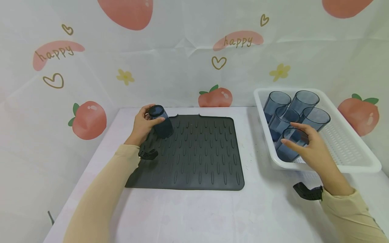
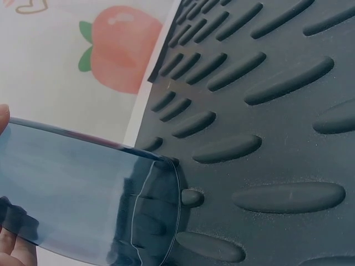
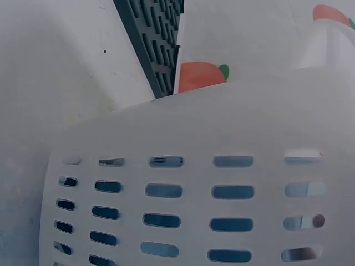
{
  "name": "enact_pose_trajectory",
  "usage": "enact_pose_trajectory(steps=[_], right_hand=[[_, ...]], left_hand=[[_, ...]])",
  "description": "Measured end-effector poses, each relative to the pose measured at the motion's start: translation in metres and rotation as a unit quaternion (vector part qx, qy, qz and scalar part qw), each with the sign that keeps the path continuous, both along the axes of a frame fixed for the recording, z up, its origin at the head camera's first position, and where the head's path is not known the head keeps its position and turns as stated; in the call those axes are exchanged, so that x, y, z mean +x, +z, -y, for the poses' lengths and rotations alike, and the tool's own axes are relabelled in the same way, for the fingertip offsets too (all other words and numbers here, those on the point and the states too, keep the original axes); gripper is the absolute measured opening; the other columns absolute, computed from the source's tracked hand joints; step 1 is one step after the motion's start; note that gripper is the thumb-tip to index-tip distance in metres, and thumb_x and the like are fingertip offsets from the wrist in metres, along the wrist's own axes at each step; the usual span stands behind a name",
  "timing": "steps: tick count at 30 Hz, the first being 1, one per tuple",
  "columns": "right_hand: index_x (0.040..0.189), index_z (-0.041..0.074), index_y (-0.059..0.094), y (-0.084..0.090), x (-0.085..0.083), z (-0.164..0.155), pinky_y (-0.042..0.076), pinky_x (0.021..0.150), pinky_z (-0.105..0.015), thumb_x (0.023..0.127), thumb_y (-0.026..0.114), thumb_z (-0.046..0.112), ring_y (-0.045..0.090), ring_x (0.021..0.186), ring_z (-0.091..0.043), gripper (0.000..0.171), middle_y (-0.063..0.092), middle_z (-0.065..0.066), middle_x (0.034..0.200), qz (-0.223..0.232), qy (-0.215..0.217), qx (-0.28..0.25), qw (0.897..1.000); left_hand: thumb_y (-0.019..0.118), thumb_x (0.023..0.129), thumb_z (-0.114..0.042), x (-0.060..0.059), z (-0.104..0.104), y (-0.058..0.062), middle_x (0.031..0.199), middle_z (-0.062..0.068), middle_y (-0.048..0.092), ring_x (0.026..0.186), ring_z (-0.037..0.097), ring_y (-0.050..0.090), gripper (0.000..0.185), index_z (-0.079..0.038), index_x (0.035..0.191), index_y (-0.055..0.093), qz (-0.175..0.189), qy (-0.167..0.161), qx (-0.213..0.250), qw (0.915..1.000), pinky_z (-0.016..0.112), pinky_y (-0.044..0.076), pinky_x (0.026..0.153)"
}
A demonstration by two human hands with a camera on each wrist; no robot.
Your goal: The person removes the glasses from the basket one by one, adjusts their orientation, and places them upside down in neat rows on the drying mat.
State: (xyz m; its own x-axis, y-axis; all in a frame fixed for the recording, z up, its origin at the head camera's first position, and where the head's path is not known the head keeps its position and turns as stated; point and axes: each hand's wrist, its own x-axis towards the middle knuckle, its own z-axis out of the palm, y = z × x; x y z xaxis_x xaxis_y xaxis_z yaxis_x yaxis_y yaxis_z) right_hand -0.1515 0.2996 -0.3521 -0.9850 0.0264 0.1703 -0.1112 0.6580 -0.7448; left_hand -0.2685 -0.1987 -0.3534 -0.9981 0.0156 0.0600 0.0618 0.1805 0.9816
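Left hand (image 1: 143, 125) around cup (image 1: 161, 121) (tilted)

Your white table (image 1: 194, 216) carries a dark ribbed mat (image 1: 194, 158) toward its back-left area and a white slotted basket (image 1: 349, 158) along its right edge.

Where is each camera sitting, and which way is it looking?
Head: sits up high, looks down at the table; both hands, left hand and right hand, show.
Left wrist: looks along the blue cup onto the dark mat; fingertips show.
Right wrist: faces the white basket; no hand shows.
Shared: all three see the mat.
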Motion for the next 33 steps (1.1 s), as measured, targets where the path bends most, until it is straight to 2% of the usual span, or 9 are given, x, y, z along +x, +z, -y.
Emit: enact_pose_trajectory(steps=[2, 5, 12, 14, 18, 25, 33], right_hand=[[0.148, 0.000, 0.032, 0.000, -0.001, -0.001, 0.022, 0.111, -0.064, 0.090, 0.070, 0.027, 0.031, 0.134, -0.051, 0.075, 0.031, -0.030, 0.149, 0.010, 0.006, -0.003, 1.000], [0.149, 0.000, 0.030, 0.001, -0.002, -0.001, 0.022, 0.107, -0.068, 0.090, 0.071, 0.030, 0.029, 0.134, -0.055, 0.078, 0.027, -0.032, 0.150, 0.030, 0.009, 0.001, 1.000], [0.149, -0.001, 0.030, 0.003, -0.003, 0.000, 0.025, 0.104, -0.072, 0.088, 0.071, 0.033, 0.029, 0.130, -0.061, 0.081, 0.021, -0.035, 0.150, 0.054, 0.011, 0.021, 0.998], [0.149, -0.001, 0.029, 0.004, -0.003, 0.001, 0.025, 0.103, -0.073, 0.088, 0.071, 0.034, 0.028, 0.130, -0.061, 0.082, 0.020, -0.036, 0.151, 0.058, 0.012, 0.024, 0.998], [0.149, -0.001, 0.028, 0.004, -0.004, 0.000, 0.025, 0.103, -0.073, 0.088, 0.071, 0.035, 0.028, 0.130, -0.060, 0.083, 0.020, -0.036, 0.151, 0.062, 0.010, 0.033, 0.997], [0.149, -0.002, 0.027, 0.004, -0.004, 0.000, 0.025, 0.102, -0.073, 0.087, 0.073, 0.035, 0.028, 0.130, -0.059, 0.086, 0.021, -0.037, 0.150, 0.064, 0.010, 0.046, 0.997], [0.150, -0.002, 0.025, 0.003, -0.006, -0.001, 0.029, 0.099, -0.073, 0.084, 0.076, 0.034, 0.031, 0.127, -0.059, 0.091, 0.023, -0.036, 0.149, 0.075, 0.009, 0.062, 0.995]], left_hand=[[0.070, 0.086, -0.001, 0.000, 0.000, 0.000, 0.137, 0.013, 0.038, 0.137, 0.031, 0.039, 0.071, -0.004, 0.147, 0.033, -0.001, 0.000, -0.002, 1.0000, 0.038, 0.037, 0.113], [0.070, 0.086, -0.001, 0.000, 0.001, -0.001, 0.138, 0.014, 0.038, 0.138, 0.031, 0.039, 0.072, -0.004, 0.147, 0.032, -0.001, 0.000, 0.000, 1.0000, 0.039, 0.036, 0.113], [0.072, 0.086, -0.005, -0.016, 0.009, -0.021, 0.136, 0.008, 0.040, 0.137, 0.028, 0.041, 0.073, -0.010, 0.148, 0.034, -0.008, 0.005, -0.005, 0.9999, 0.038, 0.037, 0.113], [0.072, 0.085, -0.005, -0.016, 0.009, -0.022, 0.136, 0.008, 0.041, 0.136, 0.028, 0.041, 0.073, -0.010, 0.147, 0.035, -0.007, 0.007, -0.008, 0.9999, 0.038, 0.038, 0.112], [0.072, 0.085, -0.003, -0.015, 0.008, -0.018, 0.136, 0.008, 0.041, 0.136, 0.027, 0.041, 0.072, -0.010, 0.147, 0.036, -0.003, 0.009, -0.003, 1.0000, 0.038, 0.038, 0.112], [0.072, 0.085, -0.003, -0.004, 0.002, -0.002, 0.135, 0.010, 0.040, 0.137, 0.029, 0.040, 0.073, -0.007, 0.147, 0.034, 0.002, 0.002, -0.001, 1.0000, 0.040, 0.037, 0.113], [0.070, 0.086, -0.001, -0.001, 0.000, 0.001, 0.136, 0.011, 0.040, 0.136, 0.030, 0.040, 0.071, -0.004, 0.147, 0.034, 0.004, 0.001, 0.002, 1.0000, 0.039, 0.037, 0.113]])
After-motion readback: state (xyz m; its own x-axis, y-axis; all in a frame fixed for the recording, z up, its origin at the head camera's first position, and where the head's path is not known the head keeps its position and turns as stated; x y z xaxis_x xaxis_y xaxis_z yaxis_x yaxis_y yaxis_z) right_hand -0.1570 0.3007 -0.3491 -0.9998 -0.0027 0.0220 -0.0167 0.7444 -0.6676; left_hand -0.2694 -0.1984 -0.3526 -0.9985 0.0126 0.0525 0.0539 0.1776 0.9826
